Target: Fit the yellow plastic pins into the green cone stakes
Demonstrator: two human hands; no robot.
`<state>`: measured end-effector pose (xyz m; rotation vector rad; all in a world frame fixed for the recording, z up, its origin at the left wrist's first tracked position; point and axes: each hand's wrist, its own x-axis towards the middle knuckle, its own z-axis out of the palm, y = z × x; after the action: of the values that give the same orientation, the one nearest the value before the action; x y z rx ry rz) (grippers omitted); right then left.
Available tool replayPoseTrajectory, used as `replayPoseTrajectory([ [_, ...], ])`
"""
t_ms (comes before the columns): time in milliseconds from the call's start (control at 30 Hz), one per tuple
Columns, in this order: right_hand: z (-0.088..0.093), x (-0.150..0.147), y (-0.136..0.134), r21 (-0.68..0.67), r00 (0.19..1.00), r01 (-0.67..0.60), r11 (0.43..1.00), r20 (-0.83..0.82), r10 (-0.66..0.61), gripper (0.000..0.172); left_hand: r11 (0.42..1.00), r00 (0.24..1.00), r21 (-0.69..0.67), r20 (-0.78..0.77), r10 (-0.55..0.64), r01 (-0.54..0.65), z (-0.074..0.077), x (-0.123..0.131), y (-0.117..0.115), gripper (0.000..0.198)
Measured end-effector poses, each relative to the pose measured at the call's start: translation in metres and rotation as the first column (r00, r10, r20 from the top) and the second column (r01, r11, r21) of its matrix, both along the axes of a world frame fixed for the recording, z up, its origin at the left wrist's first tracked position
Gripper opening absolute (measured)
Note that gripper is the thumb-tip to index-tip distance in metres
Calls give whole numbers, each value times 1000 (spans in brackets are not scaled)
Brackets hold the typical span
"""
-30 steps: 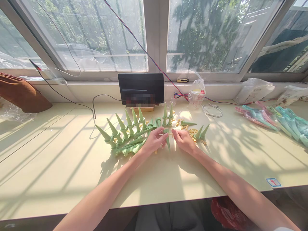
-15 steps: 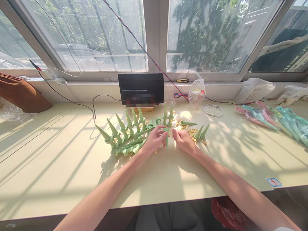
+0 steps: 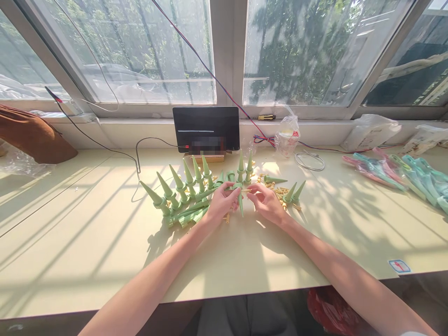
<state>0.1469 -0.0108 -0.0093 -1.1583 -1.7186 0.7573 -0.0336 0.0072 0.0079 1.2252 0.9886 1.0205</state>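
My left hand (image 3: 224, 200) is closed on a green cone (image 3: 240, 203), whose tip points down toward me. Just right of it, my right hand (image 3: 264, 200) pinches a small yellow peg (image 3: 246, 190), its end at the cone's collar. Several upright green cones (image 3: 180, 185) stand in a row at the left, with green pieces lying flat (image 3: 191, 213) in front of them. Two more cones (image 3: 249, 169) stand behind my hands. Yellow pegs (image 3: 280, 192) lie in a loose pile beyond my right hand, beside two small upright cones (image 3: 297, 192).
A dark tablet (image 3: 206, 130) leans at the windowsill. Behind the pegs are a plastic-wrapped cup (image 3: 287, 137) and a coiled cable (image 3: 309, 161). Bagged pastel items (image 3: 378, 170) lie at the right; a brown bag (image 3: 33, 135) rests at the left.
My right hand has moved left and turned, bringing the yellow peg up to the cone. The cone in my left hand has shifted slightly left and tilted.
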Motion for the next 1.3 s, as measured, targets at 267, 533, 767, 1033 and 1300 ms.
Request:
replayPoseTrajectory([
  [267,6,-1,-3,-5,999,-25,1000,27,25,24,999,1000,-32,11,11,-11,-3,-2,3,51],
  [533,3,-1,-2,10,998,11,1000,57,-12,16,1000,999,22,-31,13,-12,6,3,-5,49],
  [767,1,-1,-1,48,997,17,999,79,-21,11,999,998,49,-60,2,1,10,4,-7,48],
  [1033,-1,-1,-1,58,996,23,998,79,-28,12,996,996,89,-89,-16,24,5,3,-5,49],
  [1300,-4,-1,1,80,998,-2,997,68,-4,14,993,993,113,-117,-33,46,-1,1,-2,47],
])
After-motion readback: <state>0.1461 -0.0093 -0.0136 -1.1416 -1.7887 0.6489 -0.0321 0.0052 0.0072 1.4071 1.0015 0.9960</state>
